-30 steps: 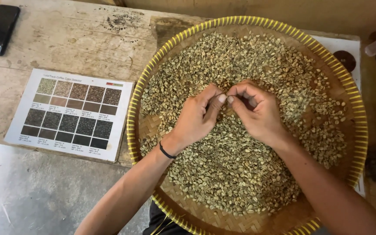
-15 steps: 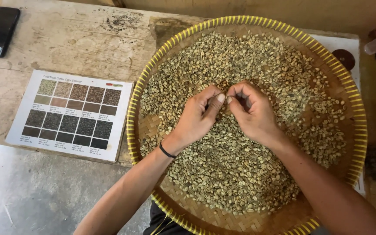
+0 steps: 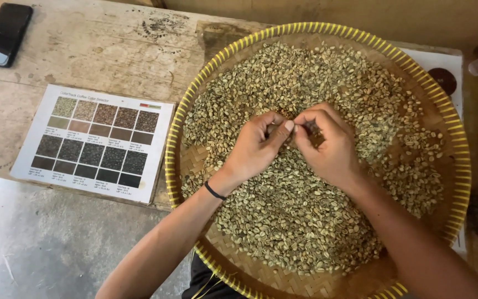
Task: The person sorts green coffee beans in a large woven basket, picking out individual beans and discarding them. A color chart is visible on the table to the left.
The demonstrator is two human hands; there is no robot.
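Closest to me, the near rim of the round woven tray point(image 3: 222, 277) hangs over the near edge of the worktop point(image 3: 100, 50), so I keep my forearms light and avoid pressing down there; weight on that overhang could tip it, I judge. The layer of pale green beans point(image 3: 283, 221) is thick along the tray's near half and thins toward its right side, where bare weave shows through.

At the middle of the tray both of my hands meet over the beans. My left hand point(image 3: 255, 147), with a dark band at the wrist, is curled, thumb and forefinger pinched together. My right hand point(image 3: 327, 145) is curled the same way, its fingertips nearly touching those of the left. Something small sits between the fingertips, most likely a single bean, but it is too tiny and too covered for me to say which hand actually has it.

To do this well I should keep the pinch gentle and work low over the pile, so anything dropped falls back into the tray. Turning the piece under the light before judging it makes sense.

Farther left, on the worktop just beside the tray, lies a printed card point(image 3: 92, 141) with a grid of colour swatches from tan to near black, handy for comparing shades. At the far left corner rests a dark phone point(image 3: 6, 33), well apart.
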